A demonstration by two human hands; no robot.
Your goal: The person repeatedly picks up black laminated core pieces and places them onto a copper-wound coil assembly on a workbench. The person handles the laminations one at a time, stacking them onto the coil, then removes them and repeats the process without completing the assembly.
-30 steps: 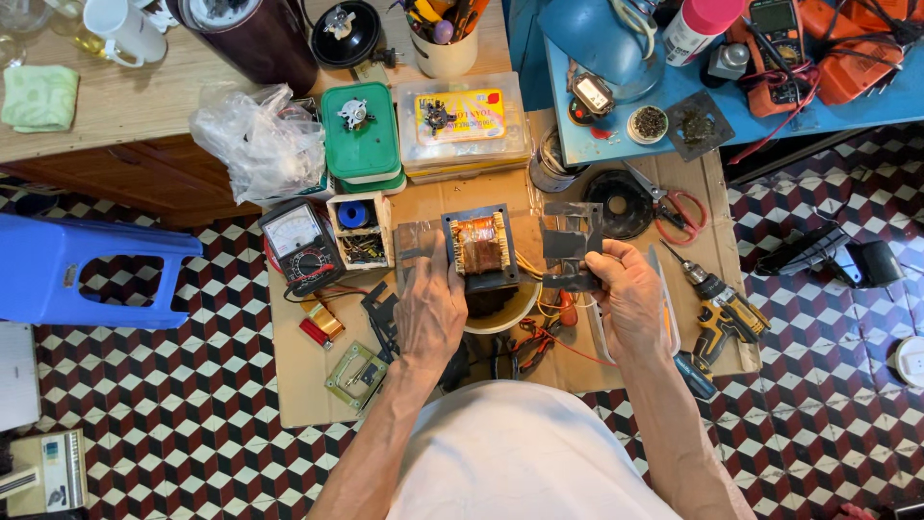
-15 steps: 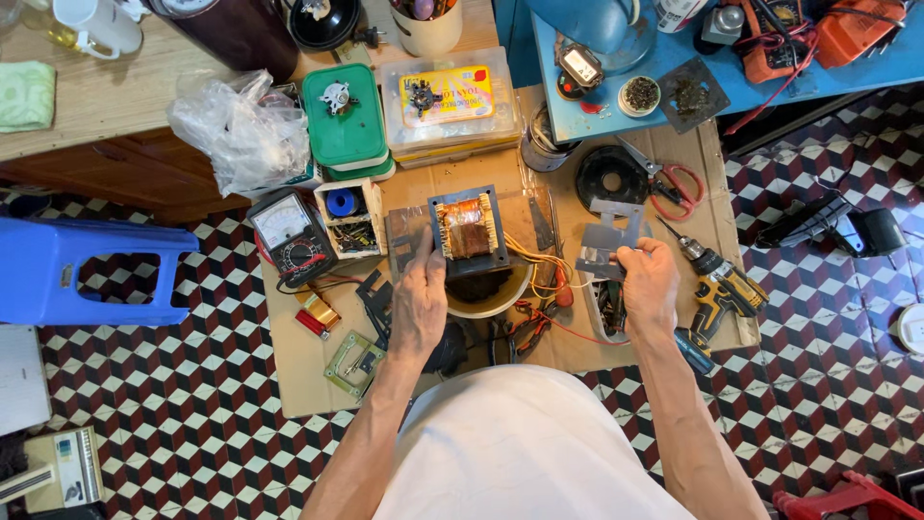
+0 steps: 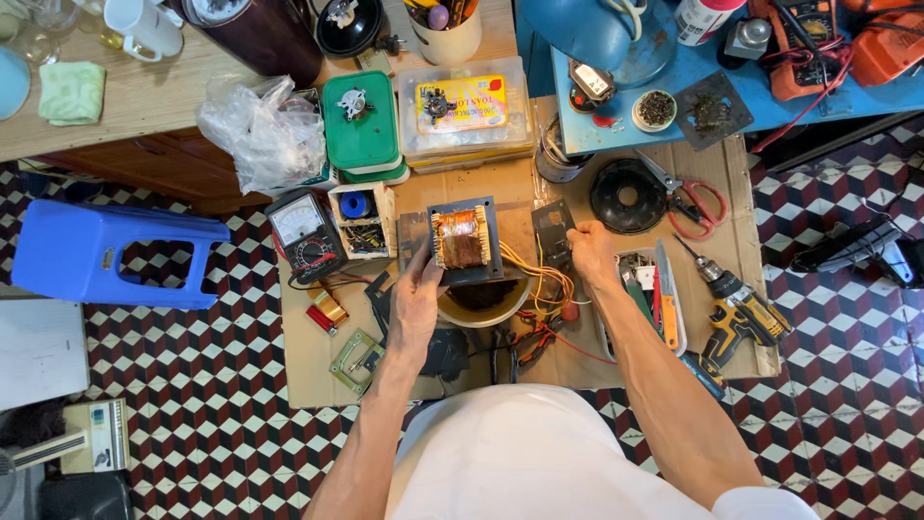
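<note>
Here, one transformer point(image 3: 464, 241), with copper windings in a dark laminated iron core, is sitting over a cream bowl point(image 3: 481, 306) at the middle of the cardboard sheet point(image 3: 731, 193). It is probably heavy, stiff and sharp-edged, best gripped by the core, never by its loose yellow wires point(image 3: 539, 279). The left hand point(image 3: 416, 299) is clasping its near-left edge. The right hand point(image 3: 589, 252) is pinching one thin dark metal plate point(image 3: 552, 228), seemingly. One analog multimeter point(image 3: 300, 236) is lying left, one yellow cordless drill point(image 3: 733, 313) right.
</note>
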